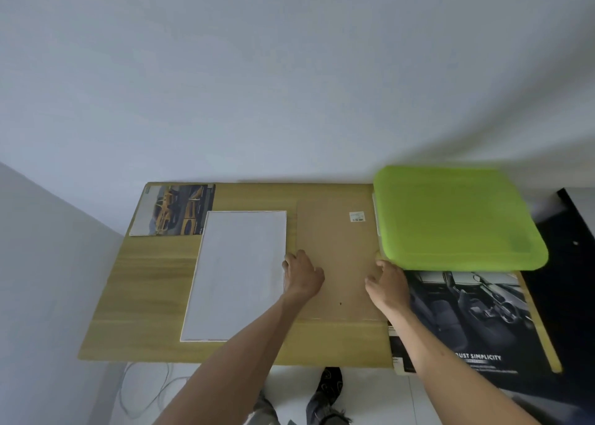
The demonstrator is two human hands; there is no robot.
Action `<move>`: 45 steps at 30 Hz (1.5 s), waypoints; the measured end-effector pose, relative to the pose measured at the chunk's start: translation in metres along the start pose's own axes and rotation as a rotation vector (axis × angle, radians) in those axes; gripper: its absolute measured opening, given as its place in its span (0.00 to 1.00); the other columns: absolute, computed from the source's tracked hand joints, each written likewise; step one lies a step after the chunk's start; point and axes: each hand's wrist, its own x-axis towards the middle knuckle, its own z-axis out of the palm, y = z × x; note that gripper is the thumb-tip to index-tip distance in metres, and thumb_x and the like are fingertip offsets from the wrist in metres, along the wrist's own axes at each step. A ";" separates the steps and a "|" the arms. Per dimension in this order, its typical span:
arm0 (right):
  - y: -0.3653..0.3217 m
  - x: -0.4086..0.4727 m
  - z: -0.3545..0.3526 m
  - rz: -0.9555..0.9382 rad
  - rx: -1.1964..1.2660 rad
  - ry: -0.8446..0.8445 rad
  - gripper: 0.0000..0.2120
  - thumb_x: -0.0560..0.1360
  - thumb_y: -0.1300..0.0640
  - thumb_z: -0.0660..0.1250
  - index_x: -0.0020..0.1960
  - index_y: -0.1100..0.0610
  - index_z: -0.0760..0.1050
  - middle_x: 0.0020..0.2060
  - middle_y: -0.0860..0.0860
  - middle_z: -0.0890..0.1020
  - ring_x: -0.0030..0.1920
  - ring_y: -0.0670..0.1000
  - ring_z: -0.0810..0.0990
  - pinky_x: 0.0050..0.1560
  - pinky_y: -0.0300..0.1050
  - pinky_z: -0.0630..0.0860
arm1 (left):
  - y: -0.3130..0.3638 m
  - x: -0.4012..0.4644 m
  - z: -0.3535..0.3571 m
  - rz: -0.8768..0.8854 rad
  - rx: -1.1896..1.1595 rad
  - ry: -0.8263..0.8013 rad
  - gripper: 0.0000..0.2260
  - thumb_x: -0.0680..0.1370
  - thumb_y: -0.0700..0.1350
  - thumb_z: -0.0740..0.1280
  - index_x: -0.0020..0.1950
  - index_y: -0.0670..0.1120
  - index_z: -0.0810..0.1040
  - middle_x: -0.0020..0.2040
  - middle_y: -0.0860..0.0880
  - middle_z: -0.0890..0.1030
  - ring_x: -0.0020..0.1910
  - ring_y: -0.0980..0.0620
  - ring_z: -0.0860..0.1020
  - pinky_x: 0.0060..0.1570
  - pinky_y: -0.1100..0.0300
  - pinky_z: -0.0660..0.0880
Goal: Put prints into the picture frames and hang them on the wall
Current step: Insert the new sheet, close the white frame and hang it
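A brown backing board (335, 247) with a small white label lies flat in the middle of the wooden table (145, 296). My left hand (302, 273) rests on the board's left edge, fingers curled over it. My right hand (388, 288) touches the board's right edge, fingers bent. To the left of the board lies a white sheet or frame (238, 273), face down. At the table's far left corner sits a print of yellow cars (174, 210). A dark car-interior print (467, 321) with white lettering lies at the right, hanging over the front edge.
A lime-green plastic lid (454, 218) on a box covers the table's far right corner, close to my right hand. The bare pale wall (289, 70) rises behind the table. A black object (573, 247) stands at the right. Cables (145, 389) lie on the floor below.
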 end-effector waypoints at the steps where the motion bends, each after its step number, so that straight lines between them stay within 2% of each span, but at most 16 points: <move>1: -0.001 0.001 -0.002 0.005 0.030 0.005 0.22 0.75 0.59 0.66 0.69 0.61 0.72 0.65 0.59 0.77 0.67 0.59 0.73 0.65 0.52 0.71 | 0.001 0.001 -0.001 -0.034 -0.082 0.016 0.23 0.76 0.43 0.63 0.71 0.40 0.64 0.68 0.41 0.64 0.68 0.42 0.63 0.60 0.51 0.68; 4: -0.005 0.003 -0.006 0.028 0.116 -0.003 0.19 0.74 0.61 0.65 0.64 0.62 0.76 0.60 0.60 0.80 0.62 0.61 0.77 0.61 0.52 0.74 | 0.002 0.009 -0.006 -0.165 -0.339 0.038 0.29 0.73 0.42 0.66 0.73 0.42 0.63 0.67 0.44 0.66 0.66 0.42 0.68 0.58 0.51 0.72; 7: -0.004 0.003 -0.005 0.045 0.197 -0.003 0.22 0.71 0.60 0.66 0.66 0.59 0.75 0.61 0.57 0.80 0.61 0.59 0.78 0.61 0.52 0.76 | -0.002 0.015 -0.014 -0.196 -0.438 0.064 0.30 0.70 0.41 0.67 0.72 0.42 0.67 0.65 0.45 0.71 0.61 0.43 0.74 0.57 0.50 0.76; 8: -0.004 0.003 -0.004 0.063 0.236 0.007 0.23 0.71 0.60 0.67 0.66 0.58 0.75 0.61 0.56 0.80 0.60 0.59 0.78 0.60 0.52 0.76 | -0.004 0.017 -0.017 -0.173 -0.428 0.066 0.29 0.68 0.40 0.66 0.70 0.43 0.70 0.64 0.45 0.73 0.58 0.44 0.76 0.55 0.51 0.77; 10: -0.003 0.001 0.000 0.119 0.328 0.019 0.23 0.70 0.60 0.68 0.65 0.54 0.75 0.60 0.55 0.80 0.58 0.59 0.78 0.58 0.52 0.77 | -0.007 0.016 -0.023 -0.106 -0.412 0.080 0.21 0.65 0.37 0.63 0.58 0.43 0.79 0.57 0.41 0.78 0.47 0.45 0.80 0.43 0.55 0.80; 12: -0.005 -0.004 0.002 0.176 0.437 -0.006 0.24 0.70 0.59 0.70 0.67 0.53 0.75 0.60 0.56 0.80 0.58 0.58 0.78 0.59 0.52 0.77 | -0.012 0.015 -0.031 -0.062 -0.388 0.081 0.16 0.65 0.35 0.61 0.49 0.43 0.81 0.52 0.40 0.79 0.41 0.46 0.80 0.33 0.59 0.77; 17: -0.011 -0.013 0.002 0.155 0.558 -0.162 0.26 0.70 0.65 0.74 0.67 0.57 0.75 0.61 0.54 0.79 0.58 0.53 0.78 0.60 0.49 0.76 | -0.033 0.012 -0.065 0.060 -0.278 0.095 0.25 0.66 0.37 0.66 0.63 0.49 0.80 0.54 0.42 0.78 0.48 0.46 0.79 0.46 0.54 0.79; 20: -0.029 -0.019 0.001 0.074 0.576 -0.249 0.30 0.67 0.66 0.77 0.68 0.55 0.74 0.60 0.53 0.77 0.58 0.50 0.76 0.55 0.42 0.71 | -0.049 0.006 -0.096 0.138 -0.200 0.068 0.28 0.69 0.38 0.69 0.68 0.52 0.75 0.52 0.46 0.80 0.49 0.48 0.79 0.45 0.57 0.77; 22: -0.044 -0.023 0.004 0.022 0.568 -0.286 0.32 0.66 0.67 0.77 0.68 0.53 0.74 0.59 0.53 0.77 0.58 0.49 0.75 0.55 0.40 0.69 | -0.062 0.002 -0.117 0.180 -0.130 0.012 0.30 0.69 0.38 0.70 0.70 0.54 0.71 0.50 0.48 0.80 0.48 0.48 0.79 0.42 0.60 0.75; 25: -0.071 -0.038 0.013 -0.027 0.607 -0.321 0.32 0.66 0.69 0.78 0.66 0.50 0.75 0.55 0.54 0.80 0.52 0.50 0.81 0.50 0.38 0.74 | -0.090 -0.004 -0.145 0.199 0.009 -0.014 0.32 0.68 0.37 0.71 0.71 0.50 0.68 0.46 0.48 0.80 0.44 0.47 0.79 0.38 0.60 0.76; 27: -0.086 -0.047 0.026 -0.054 0.607 -0.339 0.32 0.65 0.68 0.78 0.65 0.49 0.76 0.52 0.54 0.82 0.48 0.49 0.83 0.45 0.36 0.76 | -0.112 -0.009 -0.160 0.173 0.037 0.011 0.37 0.68 0.36 0.72 0.75 0.49 0.64 0.45 0.46 0.80 0.42 0.46 0.79 0.41 0.56 0.77; 31: -0.108 -0.071 0.063 -0.114 0.510 -0.288 0.32 0.63 0.63 0.81 0.64 0.46 0.78 0.53 0.55 0.83 0.52 0.52 0.81 0.54 0.42 0.77 | -0.155 -0.019 -0.180 0.119 -0.005 0.024 0.42 0.69 0.34 0.73 0.79 0.46 0.57 0.44 0.47 0.78 0.41 0.49 0.77 0.41 0.59 0.74; 37: -0.115 -0.099 0.097 -0.102 0.472 -0.229 0.30 0.65 0.62 0.79 0.64 0.46 0.78 0.51 0.50 0.83 0.47 0.46 0.79 0.45 0.31 0.70 | -0.197 -0.020 -0.186 0.134 -0.036 0.007 0.40 0.69 0.33 0.72 0.78 0.49 0.60 0.47 0.44 0.80 0.39 0.48 0.77 0.35 0.58 0.73; 41: -0.116 -0.105 0.105 -0.084 0.468 -0.179 0.28 0.67 0.65 0.77 0.64 0.48 0.78 0.44 0.49 0.84 0.45 0.43 0.79 0.44 0.27 0.70 | -0.209 -0.015 -0.181 0.134 -0.075 -0.006 0.39 0.70 0.31 0.71 0.78 0.49 0.60 0.48 0.47 0.78 0.32 0.52 0.73 0.27 0.62 0.69; 43: -0.118 -0.106 0.106 -0.077 0.458 -0.163 0.28 0.67 0.66 0.77 0.63 0.49 0.78 0.45 0.52 0.84 0.43 0.41 0.79 0.43 0.25 0.71 | -0.213 -0.012 -0.179 0.125 -0.090 -0.015 0.39 0.71 0.31 0.70 0.78 0.48 0.59 0.48 0.47 0.79 0.31 0.54 0.73 0.27 0.63 0.69; 45: -0.120 -0.105 0.109 -0.082 0.440 -0.146 0.28 0.67 0.65 0.78 0.64 0.49 0.79 0.49 0.52 0.83 0.44 0.44 0.79 0.46 0.27 0.72 | -0.216 -0.009 -0.178 0.125 -0.081 -0.026 0.39 0.71 0.31 0.70 0.78 0.48 0.59 0.48 0.47 0.79 0.36 0.51 0.75 0.32 0.60 0.72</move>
